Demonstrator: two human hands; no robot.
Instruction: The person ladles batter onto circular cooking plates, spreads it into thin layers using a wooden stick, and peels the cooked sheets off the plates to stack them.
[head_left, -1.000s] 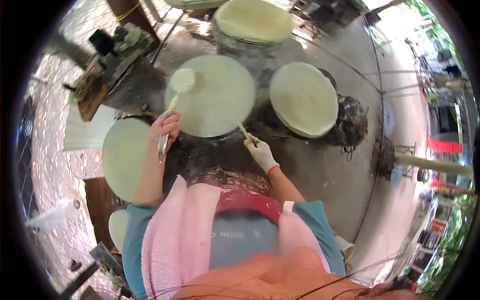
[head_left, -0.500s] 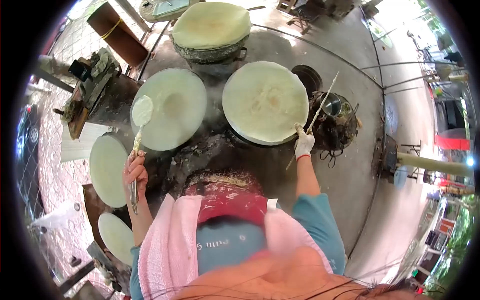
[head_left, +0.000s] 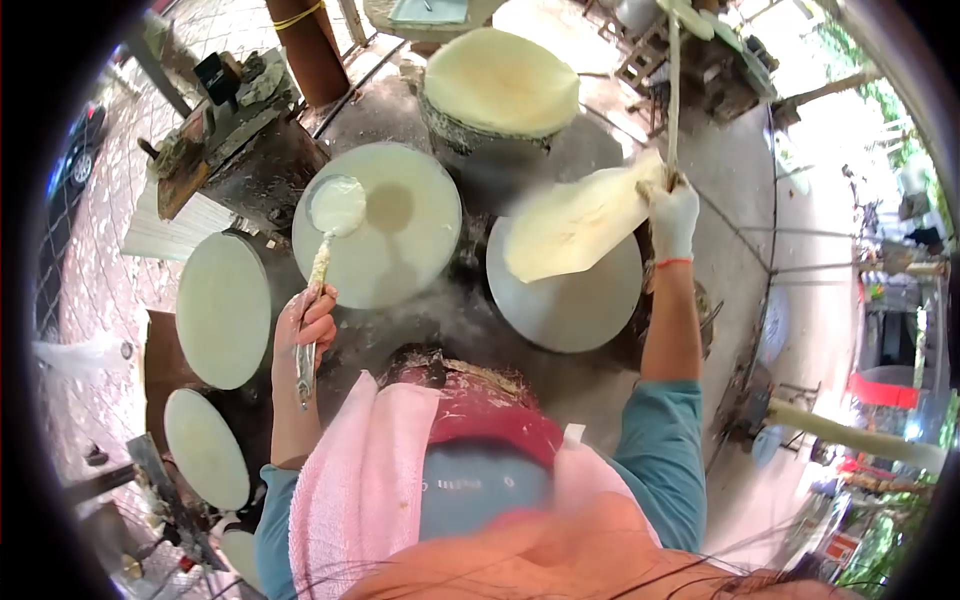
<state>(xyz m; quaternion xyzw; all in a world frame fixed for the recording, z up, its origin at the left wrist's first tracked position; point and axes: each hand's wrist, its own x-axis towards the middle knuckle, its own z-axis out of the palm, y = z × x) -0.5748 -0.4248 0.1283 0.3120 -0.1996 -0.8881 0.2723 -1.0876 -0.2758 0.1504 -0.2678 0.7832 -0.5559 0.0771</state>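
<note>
My bare left hand (head_left: 308,325) is closed round the handle of a ladle (head_left: 337,206), whose round end, coated in pale batter, hangs over a round griddle (head_left: 425,240) covered by a pale layer. In my gloved right hand (head_left: 672,212) are the edge of a thin pale flatbread (head_left: 575,225) and a long stick (head_left: 673,95) that points away from me. The flatbread is lifted and slants over a bare grey griddle (head_left: 570,315), hiding part of it.
Beyond the griddles a stack of flatbreads (head_left: 502,80) rests on a round stand. Two more pale discs (head_left: 224,312) (head_left: 207,450) lie at the left. A rough block with tools (head_left: 245,150) stands at the upper left, near a brown post (head_left: 308,50).
My right hand has moved up and away, lifting the flatbread off the right griddle. The ladle remains above the neighbouring griddle in my left hand. The camera view has shifted.
</note>
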